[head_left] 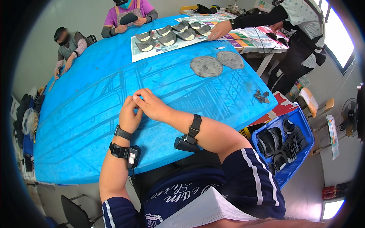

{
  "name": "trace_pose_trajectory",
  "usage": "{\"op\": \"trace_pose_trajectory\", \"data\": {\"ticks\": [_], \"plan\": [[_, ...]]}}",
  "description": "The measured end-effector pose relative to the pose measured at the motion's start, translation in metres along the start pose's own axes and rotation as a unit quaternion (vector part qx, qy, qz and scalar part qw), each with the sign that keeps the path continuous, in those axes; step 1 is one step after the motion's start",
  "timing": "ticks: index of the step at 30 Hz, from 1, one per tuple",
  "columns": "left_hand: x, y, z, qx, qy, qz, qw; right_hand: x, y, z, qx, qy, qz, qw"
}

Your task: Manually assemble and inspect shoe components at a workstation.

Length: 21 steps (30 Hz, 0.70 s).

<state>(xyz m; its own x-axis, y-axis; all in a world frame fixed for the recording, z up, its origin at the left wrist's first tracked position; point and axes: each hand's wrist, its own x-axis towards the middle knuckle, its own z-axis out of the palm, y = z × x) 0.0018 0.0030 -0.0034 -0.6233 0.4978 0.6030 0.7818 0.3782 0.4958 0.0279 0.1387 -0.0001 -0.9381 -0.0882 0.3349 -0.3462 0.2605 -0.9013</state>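
Note:
My left hand (130, 115) and my right hand (153, 105) meet over the middle of the blue-covered table (87, 125). Their fingers are curled and the fingertips touch one another; no object shows between them. Both wrists carry black straps, with a small black box on each forearm. Beyond my hands, two grey speckled round pads (206, 66) lie side by side on the cover. Farther back, a white printed sheet (138, 57) bears two rows of curved black-and-cream pieces (166, 39).
A co-worker's hand (219, 30) reaches to the sheet's right end. Across the table another person holds a dark curved piece (128, 19); a third sits far left. Small dark scraps (261, 96) lie near the right corner. Beside me stands a blue crate (300, 152) of black curved pieces.

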Motion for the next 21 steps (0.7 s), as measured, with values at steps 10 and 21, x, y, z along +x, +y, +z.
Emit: {"op": "trace_pose_trajectory", "data": {"ticks": [10,21], "plan": [[0.002,0.005,-0.001,0.016,-0.009,-0.016,1.000,0.006,0.008,-0.005,-0.035,0.051,0.010,0.998],[-0.005,0.013,0.003,0.012,-0.048,-0.013,0.999,0.090,0.072,-0.138,-0.478,0.102,0.026,0.872]]}}
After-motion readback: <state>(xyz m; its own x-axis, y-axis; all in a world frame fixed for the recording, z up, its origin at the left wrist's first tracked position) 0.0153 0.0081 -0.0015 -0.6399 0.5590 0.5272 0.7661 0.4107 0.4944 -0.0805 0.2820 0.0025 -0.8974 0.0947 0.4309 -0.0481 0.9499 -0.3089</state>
